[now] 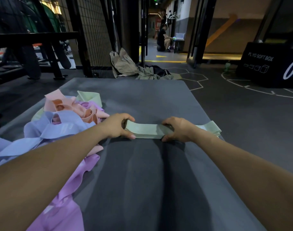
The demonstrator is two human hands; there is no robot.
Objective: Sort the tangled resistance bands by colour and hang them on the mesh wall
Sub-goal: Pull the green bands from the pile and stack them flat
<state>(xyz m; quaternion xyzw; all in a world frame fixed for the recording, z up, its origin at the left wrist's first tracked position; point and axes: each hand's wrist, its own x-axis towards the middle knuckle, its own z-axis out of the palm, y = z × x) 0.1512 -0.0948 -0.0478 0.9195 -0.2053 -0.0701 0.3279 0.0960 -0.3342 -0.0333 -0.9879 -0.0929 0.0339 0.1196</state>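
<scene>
Green bands lie folded in a flat stack on the grey mat. Her left hand grips one end, fingers curled round it. Her right hand grips the other end. Blue, pink and purple bands sit tangled just beside the left arm.

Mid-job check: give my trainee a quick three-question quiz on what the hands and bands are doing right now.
1. True or false: both hands grip the folded green bands.
2. Which colour lies in the tangled pile? A) blue B) black C) red
3. Fill in: the pile lies on the person's ____ side of the grey mat.

Key: 1 true, the left hand and right hand each hold an end. 2 A. 3 left.
</scene>
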